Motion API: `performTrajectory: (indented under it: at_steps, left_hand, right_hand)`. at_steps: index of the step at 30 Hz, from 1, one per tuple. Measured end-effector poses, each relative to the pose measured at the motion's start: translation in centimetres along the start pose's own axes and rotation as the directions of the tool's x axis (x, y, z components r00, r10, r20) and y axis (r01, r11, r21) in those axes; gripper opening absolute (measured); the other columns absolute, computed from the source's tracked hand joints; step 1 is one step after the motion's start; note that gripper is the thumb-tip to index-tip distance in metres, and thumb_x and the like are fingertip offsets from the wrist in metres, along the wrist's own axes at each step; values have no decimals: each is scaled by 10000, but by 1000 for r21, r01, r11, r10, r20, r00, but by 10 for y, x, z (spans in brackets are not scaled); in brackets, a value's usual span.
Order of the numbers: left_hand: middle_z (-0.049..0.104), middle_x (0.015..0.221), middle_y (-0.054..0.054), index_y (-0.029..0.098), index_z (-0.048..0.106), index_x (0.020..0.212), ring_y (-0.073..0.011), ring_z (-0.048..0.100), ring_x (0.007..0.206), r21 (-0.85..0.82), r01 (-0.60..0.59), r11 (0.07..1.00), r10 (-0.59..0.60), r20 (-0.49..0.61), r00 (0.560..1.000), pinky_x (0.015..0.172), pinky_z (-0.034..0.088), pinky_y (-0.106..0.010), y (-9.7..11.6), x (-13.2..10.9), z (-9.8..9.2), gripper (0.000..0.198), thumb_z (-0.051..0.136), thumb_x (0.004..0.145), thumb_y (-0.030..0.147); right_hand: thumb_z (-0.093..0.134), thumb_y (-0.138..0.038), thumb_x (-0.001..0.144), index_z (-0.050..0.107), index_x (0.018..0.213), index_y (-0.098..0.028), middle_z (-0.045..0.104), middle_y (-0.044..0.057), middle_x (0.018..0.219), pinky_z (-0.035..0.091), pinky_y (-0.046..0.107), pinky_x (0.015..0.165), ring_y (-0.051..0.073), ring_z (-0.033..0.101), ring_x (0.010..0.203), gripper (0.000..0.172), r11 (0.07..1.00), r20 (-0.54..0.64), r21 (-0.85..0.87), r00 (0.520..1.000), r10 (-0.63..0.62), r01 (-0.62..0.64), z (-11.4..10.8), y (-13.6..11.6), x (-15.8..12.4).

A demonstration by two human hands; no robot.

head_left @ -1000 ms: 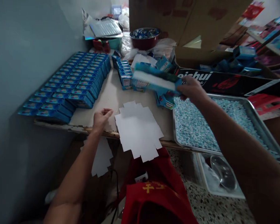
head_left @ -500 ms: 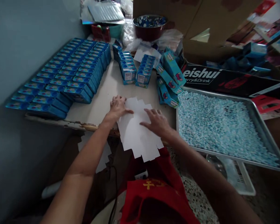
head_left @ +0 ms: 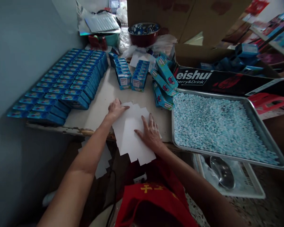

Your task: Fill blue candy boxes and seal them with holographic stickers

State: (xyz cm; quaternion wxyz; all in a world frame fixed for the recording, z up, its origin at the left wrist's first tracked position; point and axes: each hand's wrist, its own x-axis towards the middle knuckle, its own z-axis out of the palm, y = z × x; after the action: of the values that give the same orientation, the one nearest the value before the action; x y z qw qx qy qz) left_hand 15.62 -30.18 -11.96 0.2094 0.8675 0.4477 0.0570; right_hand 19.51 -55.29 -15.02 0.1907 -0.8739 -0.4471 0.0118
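A stack of flat white die-cut card blanks (head_left: 130, 138) lies at the table's front edge, overhanging it. My left hand (head_left: 115, 108) rests on the stack's upper left corner, fingers loosely curled over the edge. My right hand (head_left: 150, 132) lies flat on the stack's right side with fingers spread. Neither hand lifts anything. Behind the stack stand two short rows of small blue boxes (head_left: 130, 75).
Many blue boxes (head_left: 66, 85) are laid in rows on the left of the table. A metal tray (head_left: 257, 116) full of pale blue candies sits at right. Loose blue boxes (head_left: 164, 83) lean by the tray. A red bowl (head_left: 143, 33), cardboard cartons and a metal scoop (head_left: 222, 171) are around.
One second ago my right hand held a bundle of blue boxes over the table; those now stand in a row behind. Both hands have come down onto the white blanks.
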Motion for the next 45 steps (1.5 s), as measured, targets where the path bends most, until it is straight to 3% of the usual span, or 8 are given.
performTrajectory:
  at_steps: [5,11,22,27,31,37,42,45]
  left_hand:
    - [634,1321,-179,188,692,1056,-362,575,1292,60,-14,998,17,-61,998,1060,466,-419,4,0,-21,372,828,779,395]
    - [725,944,-73,218,682,859,-266,671,959,-64,24,998,-27,-38,999,882,480,-368,1,-3,-43,245,862,715,300]
    - [644,674,-6,197,639,686,-189,616,701,-488,-26,872,-47,-137,989,696,478,-309,-14,-17,-57,225,843,596,224]
    - [639,636,2,174,650,655,-151,587,623,-592,-74,802,17,-102,995,633,467,-284,-17,-21,-64,171,810,606,210]
    - [645,713,31,172,686,811,-144,601,680,-559,-119,820,8,-197,980,656,478,-264,-14,-25,-65,346,865,516,169]
    - [661,790,24,172,687,894,-146,595,691,-561,-118,819,8,-195,981,630,466,-269,-13,-28,-66,465,839,466,74]
    - [656,765,24,180,666,859,-145,590,688,-622,-128,773,-19,-223,975,626,466,-269,-21,-22,-54,406,826,503,67]
    - [674,793,13,187,670,873,-158,623,731,-643,-120,756,-21,-208,978,684,511,-287,-23,-17,-48,408,826,521,56]
  right_hand:
    - [696,-566,933,436,1583,-202,364,233,1657,416,556,1106,405,456,1410,789,992,-113,109,990,84,-71,5,11,-1]
    - [751,-567,877,516,1503,-216,598,180,1374,396,517,1031,360,507,1212,755,972,-198,207,968,157,-115,1,17,0]
    - [779,-463,846,576,1432,-238,593,155,1291,410,511,1000,355,505,1174,659,942,-142,295,967,210,-161,0,21,2]
    - [754,-341,854,544,1472,-201,491,202,1514,368,581,1120,410,432,1367,668,985,-131,170,991,38,-16,-23,6,18]
    - [770,-304,856,416,1601,-218,425,175,1620,406,546,1147,399,392,1456,829,982,-22,129,991,-134,136,-43,-12,74]
    - [934,-347,720,550,1520,-255,635,130,1373,524,444,1011,341,639,1188,893,942,230,135,915,-331,306,-42,-19,143]
    - [919,-354,748,537,1508,-273,529,146,1526,542,466,983,360,614,1267,855,930,115,151,929,-353,335,-30,-11,141]
    - [880,-317,800,632,1363,-268,465,132,1592,514,485,1019,361,535,1362,617,933,17,157,943,-331,325,-27,-11,138]
